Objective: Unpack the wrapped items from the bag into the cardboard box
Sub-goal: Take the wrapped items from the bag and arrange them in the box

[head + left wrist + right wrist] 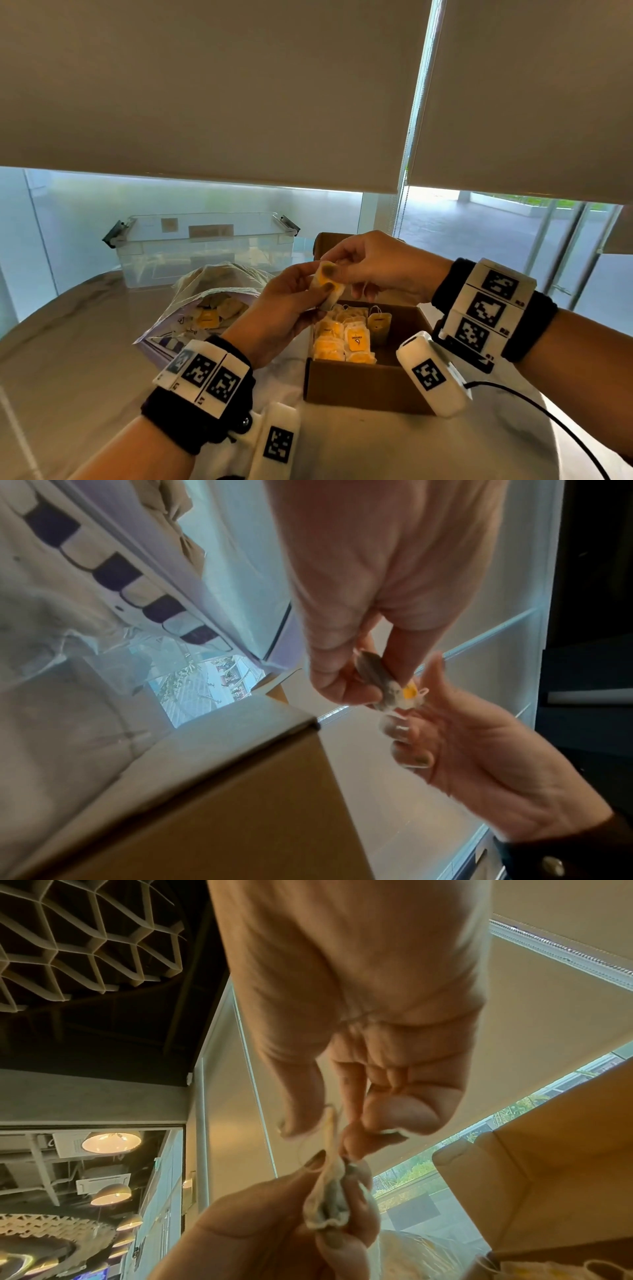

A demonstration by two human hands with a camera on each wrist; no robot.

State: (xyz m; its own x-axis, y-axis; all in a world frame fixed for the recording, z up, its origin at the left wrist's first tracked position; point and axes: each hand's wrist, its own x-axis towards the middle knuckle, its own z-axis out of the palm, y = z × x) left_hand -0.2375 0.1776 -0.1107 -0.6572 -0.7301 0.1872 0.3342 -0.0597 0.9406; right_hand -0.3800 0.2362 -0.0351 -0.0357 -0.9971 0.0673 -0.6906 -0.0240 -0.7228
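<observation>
at the near edge of the pale tabletop [68,359] the brown cardboard box [363,387] stands open, already holding a cluster of yellow-labelled wrapped packets [346,339] across its left side, with bare floor on its right. just above it both hands meet: the left hand [287,308] and the right hand [373,267] pinch one small yellow-and-white wrapped packet [328,284] between fingertips, not yet lowered in. to the left, the clear plastic bag [205,308] lies open with several packets still inside. i'd judge the job past halfway. beyond stands a clear plastic tub [205,246].
</observation>
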